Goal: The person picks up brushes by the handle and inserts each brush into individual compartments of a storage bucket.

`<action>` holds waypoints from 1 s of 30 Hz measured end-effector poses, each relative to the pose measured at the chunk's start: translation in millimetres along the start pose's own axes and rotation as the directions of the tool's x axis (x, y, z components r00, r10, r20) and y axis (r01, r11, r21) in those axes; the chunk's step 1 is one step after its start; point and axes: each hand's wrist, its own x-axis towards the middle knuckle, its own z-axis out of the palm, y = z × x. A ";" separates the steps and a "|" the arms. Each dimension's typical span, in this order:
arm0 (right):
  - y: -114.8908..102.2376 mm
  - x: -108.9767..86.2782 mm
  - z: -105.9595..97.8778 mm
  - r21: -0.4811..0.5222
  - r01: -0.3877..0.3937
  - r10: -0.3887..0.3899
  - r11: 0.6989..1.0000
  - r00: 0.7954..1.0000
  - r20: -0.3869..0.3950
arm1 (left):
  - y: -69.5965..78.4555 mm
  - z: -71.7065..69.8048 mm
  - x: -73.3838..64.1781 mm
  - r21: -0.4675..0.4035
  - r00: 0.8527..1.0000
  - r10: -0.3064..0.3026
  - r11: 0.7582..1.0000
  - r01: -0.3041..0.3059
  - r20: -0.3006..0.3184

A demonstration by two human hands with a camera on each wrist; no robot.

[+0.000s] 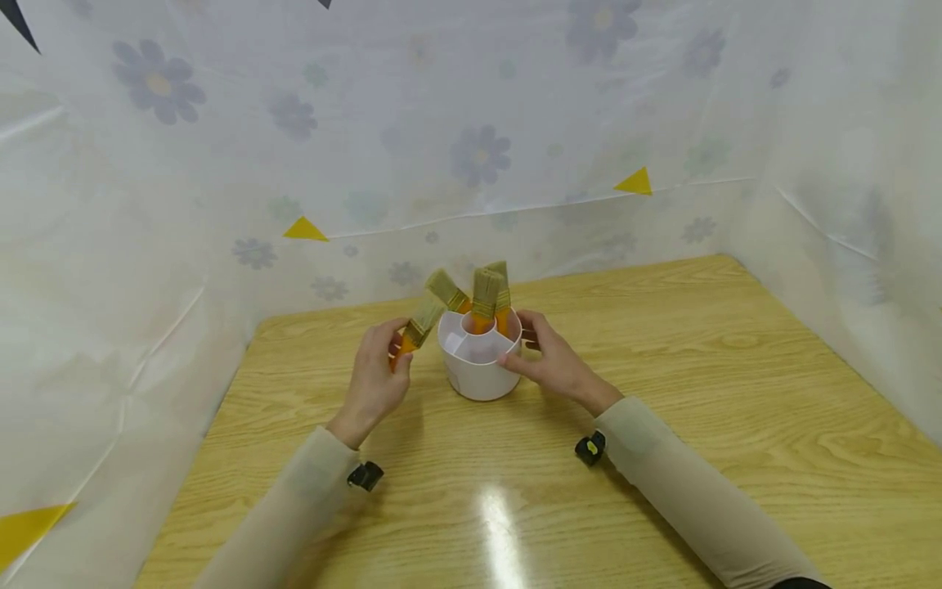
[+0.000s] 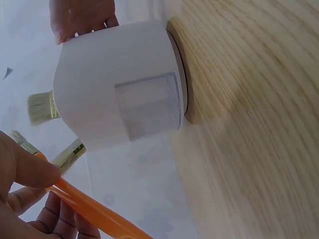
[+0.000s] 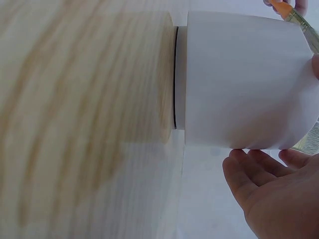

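My left hand [image 1: 378, 376] pinches a flat paintbrush with an orange handle [image 2: 94, 211], its pale bristles pointing up. That brush is just left of a round white divided organizer [image 1: 482, 380], apart from its wall in the head view. Several more paintbrushes [image 1: 486, 293] stand in the organizer, bristles up: one in the central ring, others in compartments behind it. My right hand [image 1: 555, 360] holds the organizer's right side, thumb at the front rim and fingers round the wall. The compartment at the front left shows its bare floor.
The organizer stands upright on a wooden table [image 1: 471, 474]. A clear rectangular panel [image 2: 149, 107] is on its wall. White flowered sheeting [image 1: 412, 147] hangs behind and at both sides. Yellow triangles [image 1: 305, 229] mark the sheeting. A black wrist camera [image 1: 365, 475] sits at the left cuff.
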 end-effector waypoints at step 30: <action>-41.1 -12.9 -3.8 0.024 0.007 -0.008 1.000 0.999 0.035 | 29.5 0.5 7.9 -0.041 0.995 0.104 0.994 -0.104 -0.011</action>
